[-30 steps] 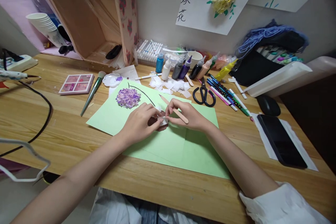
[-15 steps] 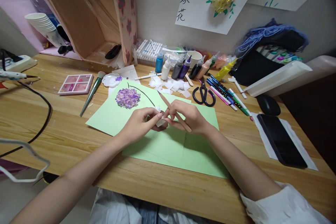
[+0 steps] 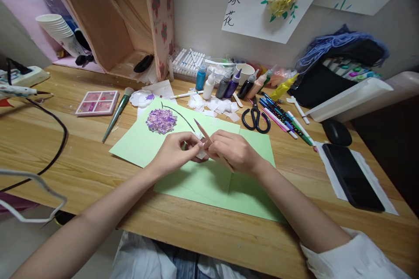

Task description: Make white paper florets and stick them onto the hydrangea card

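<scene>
Pinched between the thumb and fingers of my left hand is a small white paper piece, mostly hidden by the fingers. My right hand is closed around a flat wooden stick with a pointed tip, and its fingertips meet the left hand's at the paper piece. Both hands are over green paper. On its upper left lies a cluster of purple shreds. A thin dark curved line runs toward my fingers; whether it is drawn or wire I cannot tell.
White paper squares are scattered behind the green paper, before several paint bottles. Black-handled scissors and pens lie to the right, with a phone farther out. At left are a brush and a pink palette.
My right fingers have shifted slightly left, closer to the left hand, and curled further round the wooden stick. The stick stands a little steeper. The left hand keeps its pinch.
</scene>
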A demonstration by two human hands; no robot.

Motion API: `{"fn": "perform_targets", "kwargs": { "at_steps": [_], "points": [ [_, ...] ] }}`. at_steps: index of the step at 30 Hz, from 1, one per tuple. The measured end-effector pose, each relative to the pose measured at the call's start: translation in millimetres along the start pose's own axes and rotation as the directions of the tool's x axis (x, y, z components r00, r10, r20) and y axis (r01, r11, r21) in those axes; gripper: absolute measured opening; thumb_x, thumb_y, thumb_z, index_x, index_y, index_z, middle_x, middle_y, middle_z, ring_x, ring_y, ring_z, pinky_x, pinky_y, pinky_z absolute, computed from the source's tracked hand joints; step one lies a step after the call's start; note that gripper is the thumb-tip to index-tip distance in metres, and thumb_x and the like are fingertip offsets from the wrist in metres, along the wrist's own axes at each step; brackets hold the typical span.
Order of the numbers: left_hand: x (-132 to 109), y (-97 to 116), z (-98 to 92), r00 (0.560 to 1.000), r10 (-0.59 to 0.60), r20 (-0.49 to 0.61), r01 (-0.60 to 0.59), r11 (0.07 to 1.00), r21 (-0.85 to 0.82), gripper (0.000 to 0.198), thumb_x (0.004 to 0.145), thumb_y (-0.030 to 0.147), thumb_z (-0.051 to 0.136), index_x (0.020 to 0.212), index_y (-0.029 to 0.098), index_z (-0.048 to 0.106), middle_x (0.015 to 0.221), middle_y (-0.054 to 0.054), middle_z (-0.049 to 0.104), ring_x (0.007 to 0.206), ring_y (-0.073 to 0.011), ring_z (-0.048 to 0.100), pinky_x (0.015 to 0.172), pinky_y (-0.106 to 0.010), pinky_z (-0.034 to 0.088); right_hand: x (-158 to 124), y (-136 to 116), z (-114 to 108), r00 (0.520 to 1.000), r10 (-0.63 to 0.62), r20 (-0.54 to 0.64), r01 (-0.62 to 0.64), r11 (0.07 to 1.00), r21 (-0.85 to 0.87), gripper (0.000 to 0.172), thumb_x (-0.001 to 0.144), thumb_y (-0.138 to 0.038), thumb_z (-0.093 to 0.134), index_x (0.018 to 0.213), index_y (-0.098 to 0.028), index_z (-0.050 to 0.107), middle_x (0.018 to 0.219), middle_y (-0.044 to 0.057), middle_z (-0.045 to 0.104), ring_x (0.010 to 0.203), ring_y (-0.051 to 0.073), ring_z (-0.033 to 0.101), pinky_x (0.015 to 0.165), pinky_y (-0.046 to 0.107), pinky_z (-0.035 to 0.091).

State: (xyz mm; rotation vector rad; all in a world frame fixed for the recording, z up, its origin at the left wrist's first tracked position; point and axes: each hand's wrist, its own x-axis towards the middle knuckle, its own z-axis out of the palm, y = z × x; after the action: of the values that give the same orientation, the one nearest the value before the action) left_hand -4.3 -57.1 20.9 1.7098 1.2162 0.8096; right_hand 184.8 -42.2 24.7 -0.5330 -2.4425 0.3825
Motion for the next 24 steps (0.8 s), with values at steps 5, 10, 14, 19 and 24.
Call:
{"fn": "perform_targets", "kwargs": {
  "at_steps": [5, 10, 14, 19, 24],
  "points": [
    [2, -2, -2.1, 0.996, 0.016, -0.089, -0.014, 1.000, 0.021, 0.017, 0.078, 0.028, 0.053, 0.069, 0.016, 0.061, 0.068, 0.000, 0.063, 0.063, -0.0112, 0.054, 0.055, -0.021, 0.040, -3, 3, 0, 1.000, 0.012, 0.009, -0.012, 1.000, 0.012, 0.019, 0.087, -0.015, 0.044, 0.072, -0.022, 0.051, 0.075, 0.005, 0.062, 0.071, 0.017, 0.055, 0.063, 0.032, 0.046],
    [4, -5, -4.2, 0.980, -0.013, -0.198, 0.009, 1.000, -0.019, 0.017, 0.079, 0.030, 0.053, 0.072, 0.016, 0.059, 0.071, 0.000, 0.061, 0.066, -0.0117, 0.055, 0.059, -0.023, 0.042, -2, 2, -2, 0.999, 0.025, -0.019, -0.024, 0.997, 0.070, 0.012, 0.084, -0.013, 0.049, 0.076, -0.022, 0.049, 0.076, 0.004, 0.062, 0.071, 0.017, 0.056, 0.063, 0.032, 0.045],
    [6, -9, -6.6, 0.953, -0.030, -0.303, 0.018, 0.999, -0.041, 0.016, 0.079, 0.031, 0.054, 0.073, 0.016, 0.058, 0.074, -0.001, 0.062, 0.069, -0.0126, 0.056, 0.062, -0.023, 0.042, -1, 4, -13, 0.997, 0.068, -0.031, -0.064, 0.993, 0.102, 0.011, 0.080, -0.013, 0.052, 0.076, -0.022, 0.048, 0.074, 0.002, 0.062, 0.068, 0.015, 0.056, 0.063, 0.030, 0.045],
    [7, -9, -8.5, 0.944, -0.042, -0.328, 0.025, 0.998, -0.056, 0.018, 0.079, 0.033, 0.053, 0.074, 0.017, 0.059, 0.076, -0.001, 0.063, 0.071, -0.0137, 0.056, 0.064, -0.024, 0.042, -6, 22, -29, 0.917, 0.340, -0.209, -0.352, 0.936, -0.022, 0.013, 0.072, -0.012, 0.057, 0.076, -0.021, 0.048, 0.078, 0.002, 0.063, 0.070, 0.017, 0.059, 0.065, 0.030, 0.043],
    [5, -6, -4.1, 0.972, 0.049, -0.232, -0.041, 0.998, 0.038, 0.019, 0.082, 0.033, 0.052, 0.075, 0.017, 0.061, 0.075, -0.001, 0.064, 0.069, -0.0127, 0.055, 0.061, -0.024, 0.040, -3, 16, -21, 0.736, 0.617, -0.280, -0.554, 0.786, 0.275, 0.014, 0.077, -0.020, 0.058, 0.077, -0.021, 0.045, 0.093, 0.006, 0.066, 0.089, 0.021, 0.061, 0.076, 0.034, 0.045]
  ]
}}
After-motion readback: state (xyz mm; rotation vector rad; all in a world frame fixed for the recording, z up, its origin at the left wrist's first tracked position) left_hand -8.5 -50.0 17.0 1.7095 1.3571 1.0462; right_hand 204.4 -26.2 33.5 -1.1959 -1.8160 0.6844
